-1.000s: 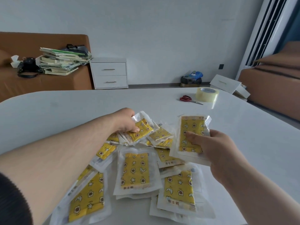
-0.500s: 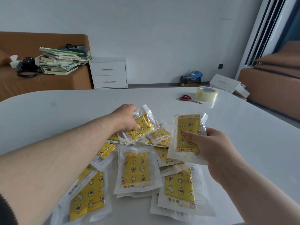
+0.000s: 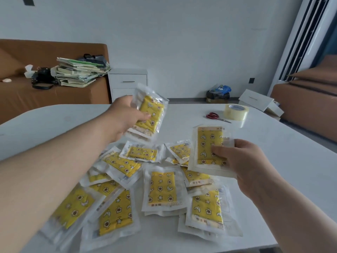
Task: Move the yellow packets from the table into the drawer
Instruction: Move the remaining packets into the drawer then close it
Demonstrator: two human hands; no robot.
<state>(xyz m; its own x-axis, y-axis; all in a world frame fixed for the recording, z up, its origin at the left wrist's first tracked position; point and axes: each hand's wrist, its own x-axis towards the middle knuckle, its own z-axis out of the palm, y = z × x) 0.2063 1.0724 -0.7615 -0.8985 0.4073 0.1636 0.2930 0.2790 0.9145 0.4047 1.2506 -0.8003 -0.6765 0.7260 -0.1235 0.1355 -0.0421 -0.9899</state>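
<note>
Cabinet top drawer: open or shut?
Shut: the top drawer sits flush in the white cabinet, with no gap showing.

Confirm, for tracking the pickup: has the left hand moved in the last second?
Yes: the left hand has lifted its packets off the pile, up towards the white cabinet.

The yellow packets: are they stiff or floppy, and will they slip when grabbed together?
Probably light: the left hand holds a bundle aloft by pinching. Seemingly semi-stiff: the packet in the right hand hardly droops. Glossy wrappers in the pile may slide apart.
</note>
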